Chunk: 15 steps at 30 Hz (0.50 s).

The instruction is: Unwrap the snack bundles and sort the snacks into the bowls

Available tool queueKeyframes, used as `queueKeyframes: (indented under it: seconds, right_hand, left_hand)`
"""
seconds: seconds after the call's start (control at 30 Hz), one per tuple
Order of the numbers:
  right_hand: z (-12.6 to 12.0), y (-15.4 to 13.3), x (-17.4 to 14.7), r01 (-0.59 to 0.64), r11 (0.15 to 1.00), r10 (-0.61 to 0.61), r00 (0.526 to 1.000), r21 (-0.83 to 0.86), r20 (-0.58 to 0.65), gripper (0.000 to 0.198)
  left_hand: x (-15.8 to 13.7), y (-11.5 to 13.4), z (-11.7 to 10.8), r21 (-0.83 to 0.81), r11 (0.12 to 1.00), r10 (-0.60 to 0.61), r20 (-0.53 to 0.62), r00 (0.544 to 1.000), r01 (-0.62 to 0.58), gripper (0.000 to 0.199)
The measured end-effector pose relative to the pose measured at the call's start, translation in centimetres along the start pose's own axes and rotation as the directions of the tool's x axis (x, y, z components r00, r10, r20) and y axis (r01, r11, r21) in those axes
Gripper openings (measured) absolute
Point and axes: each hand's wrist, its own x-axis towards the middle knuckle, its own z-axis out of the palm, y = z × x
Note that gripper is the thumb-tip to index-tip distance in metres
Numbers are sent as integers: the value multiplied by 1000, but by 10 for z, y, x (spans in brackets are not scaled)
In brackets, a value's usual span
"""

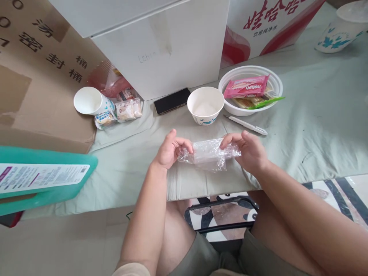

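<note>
Wrapper (211,152): thin clear plastic, crinkled, glossy (bright glints on the folds). Cup near the phone (172,102): paper, smooth, matt; phone face dark, smooth, glassy-looking. Bowl (240,110): smooth plastic, faint sheen. Pink packet (246,87): shiny film. Knife (247,125): smooth plastic handle, tip metal-looking. Brown carton (48,122): dull cardboard. Green container (57,158): smooth plastic, label paper-like. Underneath it all, cloth (310,111): matt, softly creased.
</note>
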Motion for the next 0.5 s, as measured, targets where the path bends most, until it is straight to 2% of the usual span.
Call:
queueKeyframes:
  seconds: [0.07,0.13,0.17,0.2,0.27,0.3,0.33,0.37,0.43,0.47,0.5]
  right_hand:
    - [2,1,1,-66,994,60,996,-91,-65,31]
    - [4,2,3,-101,987,87,990,-123,-115,45]
    - [5,1,3,-106,988,91,987,-116,-130,48]
    - [6,1,4,-103,989,87,986,-110,-145,44]
    - [8,1,4,-71,990,46,980,-124,-192,26]
    - [8,1,4,-40,990,11,976,-133,-216,24]
    - [9,2,3,-6,992,-24,974,-128,-227,24]
    - [10,3,3,28,995,-48,976,-98,-212,25]
    - [12,5,2,59,998,-56,992,25,-109,29]
    - [14,7,1,52,994,-48,998,95,-42,32]
    - [15,8,1,36,988,-39,999,149,14,35]
  left_hand:
    - [2,-4,0,179,984,34,-94,995,-17,41]
    - [6,-10,-2,297,953,126,-187,974,-66,28]
    - [9,-13,-3,331,937,197,-241,950,-111,26]
    - [12,-15,-3,364,917,285,-311,907,-163,27]
    - [15,-17,-1,452,857,459,-455,764,-246,29]
    - [15,-17,3,485,832,514,-493,702,-268,25]
    - [15,-17,8,493,822,535,-498,682,-285,21]
    - [13,-17,16,468,830,521,-461,718,-302,20]
    - [9,-18,33,323,894,399,-261,879,-310,29]
    - [7,-18,42,240,930,317,-132,939,-280,36]
    - [5,-19,49,180,955,245,-33,969,-235,42]
